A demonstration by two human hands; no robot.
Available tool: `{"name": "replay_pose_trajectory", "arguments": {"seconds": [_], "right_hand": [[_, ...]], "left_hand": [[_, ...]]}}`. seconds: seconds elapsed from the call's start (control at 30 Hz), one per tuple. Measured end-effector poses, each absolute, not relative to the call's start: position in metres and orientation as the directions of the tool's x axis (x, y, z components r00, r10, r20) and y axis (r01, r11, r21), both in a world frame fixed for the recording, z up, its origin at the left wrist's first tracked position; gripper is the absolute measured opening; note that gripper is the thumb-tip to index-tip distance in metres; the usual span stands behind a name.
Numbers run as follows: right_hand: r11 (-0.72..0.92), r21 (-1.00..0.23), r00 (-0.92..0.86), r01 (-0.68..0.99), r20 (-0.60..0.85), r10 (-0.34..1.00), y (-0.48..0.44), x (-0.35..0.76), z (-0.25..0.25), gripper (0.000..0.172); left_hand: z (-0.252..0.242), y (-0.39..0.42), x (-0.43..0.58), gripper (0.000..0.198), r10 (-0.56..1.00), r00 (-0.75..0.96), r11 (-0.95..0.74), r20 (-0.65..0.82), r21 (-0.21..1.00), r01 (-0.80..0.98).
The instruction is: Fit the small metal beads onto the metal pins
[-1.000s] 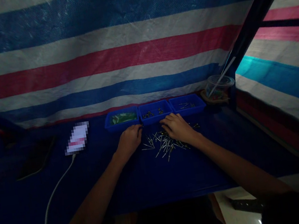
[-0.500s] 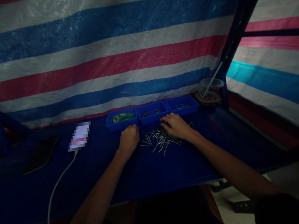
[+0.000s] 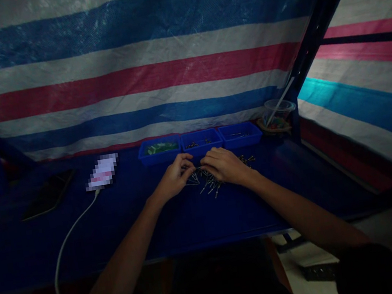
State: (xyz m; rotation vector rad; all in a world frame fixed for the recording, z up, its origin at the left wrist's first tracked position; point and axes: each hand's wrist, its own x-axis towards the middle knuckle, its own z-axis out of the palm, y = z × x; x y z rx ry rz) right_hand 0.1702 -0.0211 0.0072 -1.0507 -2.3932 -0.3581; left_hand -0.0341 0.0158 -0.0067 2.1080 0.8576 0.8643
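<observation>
Two bare hands meet over a scatter of small metal pins [image 3: 212,185] on a blue desk [image 3: 199,220], in dim light under a striped tarpaulin [image 3: 134,77]. The left hand [image 3: 175,173] is curled, its fingertips drawn together at the pile's left edge. The right hand [image 3: 223,165] lies palm down with bent fingers over the pile's middle, and the two hands nearly touch. It is too dark to tell whether either hand is gripping a pin.

The pins lie mid-desk, just in front of three blue trays set side by side along the back edge against the tarpaulin. The left tray [image 3: 160,158] holds something green. The middle tray [image 3: 197,133] and the right tray [image 3: 243,141] each hold a few small dark parts. The knuckles sit just short of the trays' front walls, so there is little room behind the hands.

A wide strip of bare desk runs from the pile to the near edge, crossed only by the two forearms. To the left, a white cable [image 3: 70,237] trails from a blurred phone [image 3: 103,171] and drops over the near edge. A dark phone [image 3: 49,199] lies farther left, well apart from the hands.

To the right, open desk reaches a clear plastic cup with a straw [image 3: 279,111] in the far corner, close beside a dark frame post [image 3: 314,31] that marks the desk's right end.
</observation>
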Motion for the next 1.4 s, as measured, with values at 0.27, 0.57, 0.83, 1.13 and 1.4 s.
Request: {"name": "replay_pose_trajectory", "arguments": {"seconds": [0.27,0.57,0.83,1.13,1.4], "right_hand": [[0.253,-0.217,0.061,0.943,0.858,0.509,0.0,0.24,0.052,0.032],[0.063,-0.267,0.152,0.962,0.708,0.689,0.016,0.259,0.022,0.052],[0.339,-0.193,-0.144,0.921,0.639,0.756,0.005,0.201,0.009,0.045],[0.488,-0.133,-0.367,0.863,0.499,0.785,0.0,0.177,-0.018,0.022],[0.514,0.009,-0.429,0.858,0.562,0.707,-0.005,0.173,-0.01,0.017]], "left_hand": [[-0.007,0.023,-0.011,0.02,0.754,0.597,-0.633,0.275,0.549,0.546],[-0.011,0.031,0.022,0.022,0.708,0.676,-0.705,0.204,0.143,0.695],[-0.014,0.039,0.013,0.023,0.748,0.651,-0.663,0.131,0.203,0.721],[-0.013,0.049,0.001,0.017,0.781,0.567,-0.621,0.262,0.427,0.657],[-0.003,0.047,0.0,0.026,0.761,0.578,-0.608,0.296,0.637,0.474]]}}
